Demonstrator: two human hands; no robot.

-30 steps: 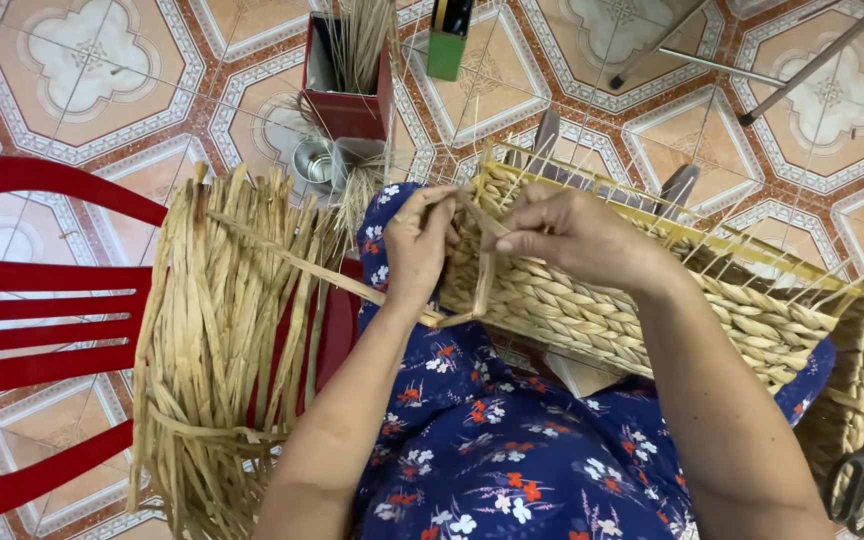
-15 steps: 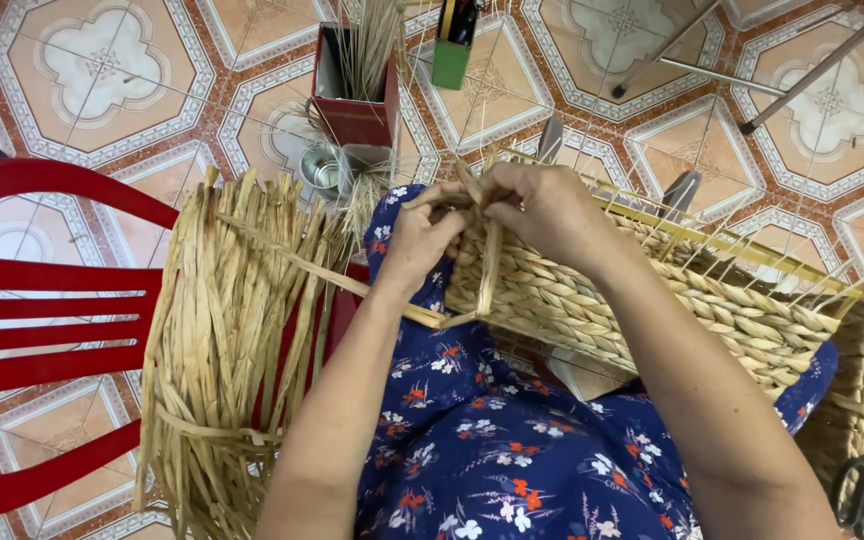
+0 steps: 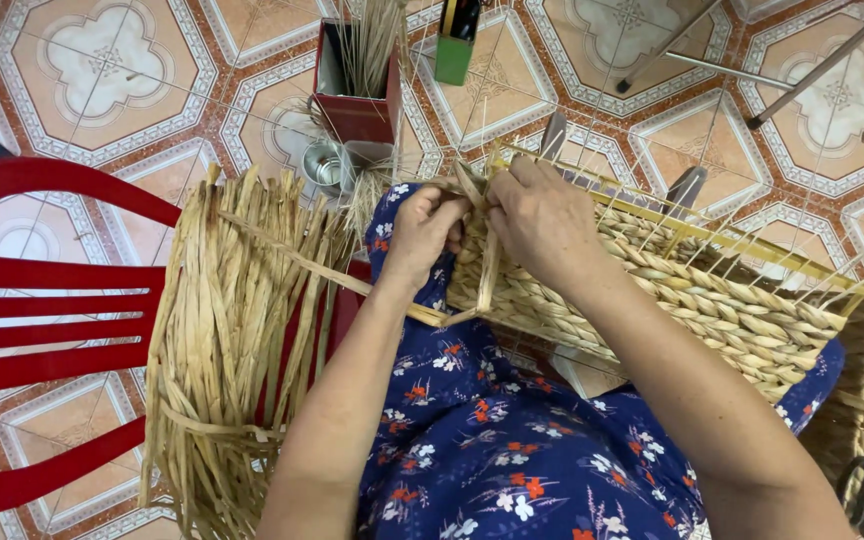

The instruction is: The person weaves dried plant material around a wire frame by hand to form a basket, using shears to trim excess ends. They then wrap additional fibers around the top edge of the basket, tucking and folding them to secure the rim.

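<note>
Your left hand (image 3: 422, 232) and right hand (image 3: 542, 222) pinch the flat tan straw strand (image 3: 489, 270) at the woven straw basket's (image 3: 712, 305) left corner; slack grip could loosen that weave.

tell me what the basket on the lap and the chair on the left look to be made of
The basket looks woven from dried plant fibre, perhaps seagrass or straw: matte tan twisted strands around thin upright stakes. The left hand and right hand pinch a flat strand of the same stuff. The chair seems moulded plastic: smooth, glossy, uniformly red slats.
</note>
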